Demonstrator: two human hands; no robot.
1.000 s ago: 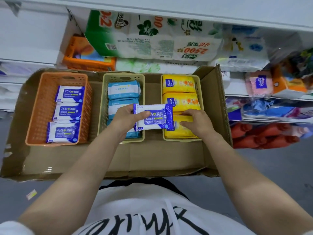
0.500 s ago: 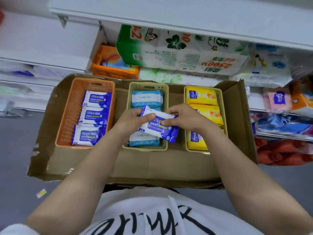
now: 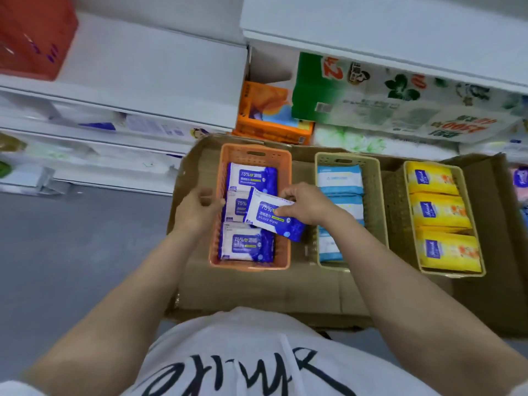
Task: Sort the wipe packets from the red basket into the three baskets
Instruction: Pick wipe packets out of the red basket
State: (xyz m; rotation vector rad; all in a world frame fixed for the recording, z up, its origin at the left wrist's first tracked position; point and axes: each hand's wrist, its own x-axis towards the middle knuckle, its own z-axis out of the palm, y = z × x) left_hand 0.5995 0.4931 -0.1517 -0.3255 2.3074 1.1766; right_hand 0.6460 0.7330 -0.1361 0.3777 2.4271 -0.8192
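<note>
A blue-and-white alcohol wipe packet (image 3: 275,217), tilted, is pinched by the right hand (image 3: 307,205) over the orange basket (image 3: 215,254) holding three like packets; the left hand (image 3: 197,210), fingers loosely curled, rests at its rim.

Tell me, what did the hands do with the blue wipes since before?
The left hand let go of the blue packet; the right hand took it and carried it left over the orange basket. The packets in all three baskets stayed put.
</note>
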